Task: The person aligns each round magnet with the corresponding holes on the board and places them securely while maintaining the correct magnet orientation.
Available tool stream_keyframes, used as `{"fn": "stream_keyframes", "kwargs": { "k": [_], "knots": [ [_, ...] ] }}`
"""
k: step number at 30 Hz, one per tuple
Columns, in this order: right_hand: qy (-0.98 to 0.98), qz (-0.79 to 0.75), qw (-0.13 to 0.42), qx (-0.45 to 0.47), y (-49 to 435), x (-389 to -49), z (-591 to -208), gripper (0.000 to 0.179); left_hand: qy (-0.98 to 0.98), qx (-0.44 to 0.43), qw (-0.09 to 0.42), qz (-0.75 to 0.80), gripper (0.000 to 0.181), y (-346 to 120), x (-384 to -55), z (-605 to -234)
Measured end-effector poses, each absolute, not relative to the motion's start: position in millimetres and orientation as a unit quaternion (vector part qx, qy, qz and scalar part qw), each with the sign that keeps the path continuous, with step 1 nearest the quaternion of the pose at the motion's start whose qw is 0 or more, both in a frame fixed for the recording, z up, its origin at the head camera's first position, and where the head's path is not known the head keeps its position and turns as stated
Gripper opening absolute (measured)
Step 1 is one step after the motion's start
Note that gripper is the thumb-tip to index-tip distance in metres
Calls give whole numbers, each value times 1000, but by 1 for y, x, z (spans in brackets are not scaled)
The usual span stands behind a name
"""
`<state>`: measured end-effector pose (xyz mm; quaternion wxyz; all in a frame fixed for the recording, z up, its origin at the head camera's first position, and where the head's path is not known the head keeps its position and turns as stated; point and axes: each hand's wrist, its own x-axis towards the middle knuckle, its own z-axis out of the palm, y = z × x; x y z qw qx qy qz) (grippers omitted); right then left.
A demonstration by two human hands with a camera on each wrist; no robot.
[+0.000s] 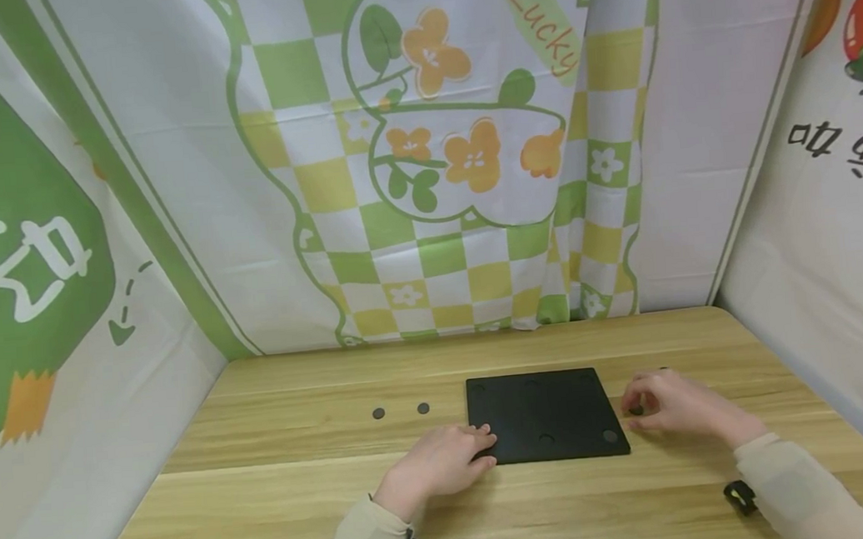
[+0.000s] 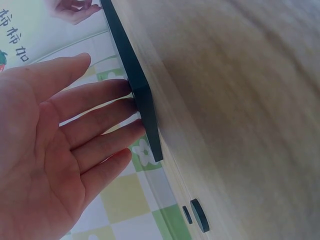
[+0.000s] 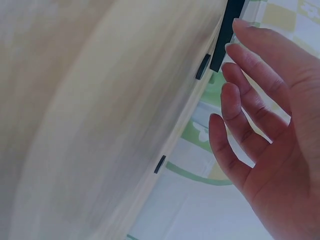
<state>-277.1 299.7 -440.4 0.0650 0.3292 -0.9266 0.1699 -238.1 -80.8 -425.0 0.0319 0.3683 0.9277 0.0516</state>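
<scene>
A flat black board [image 1: 542, 412] with several round recesses lies on the table. One circle near its front right corner, a grey disc [image 1: 610, 436], looks lighter than the recesses. My left hand [image 1: 448, 460] rests its fingertips on the board's left edge, its fingers extended in the left wrist view. Just right of the board, my right hand [image 1: 666, 403] hovers with loosely bent fingers over a small dark disc [image 1: 636, 410]. That disc [image 3: 203, 66] lies on the table in the right wrist view, apart from the fingers, and nothing is held.
Two dark discs, one farther left [image 1: 378, 413] and one nearer the board [image 1: 423, 408], lie left of the board. Another disc [image 3: 160, 164] lies beyond the right hand. Printed curtains [image 1: 470, 283] hang behind the wooden table [image 1: 328, 510] and at both sides.
</scene>
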Motion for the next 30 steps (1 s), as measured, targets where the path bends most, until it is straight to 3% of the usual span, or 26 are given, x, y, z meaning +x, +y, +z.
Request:
{"fn": "stream_keyframes", "kwargs": {
  "k": [30],
  "knots": [
    [-923, 232, -6, 307, 320, -290, -444, 24, 926, 371, 30, 58, 39, -81, -238, -425]
  ]
}}
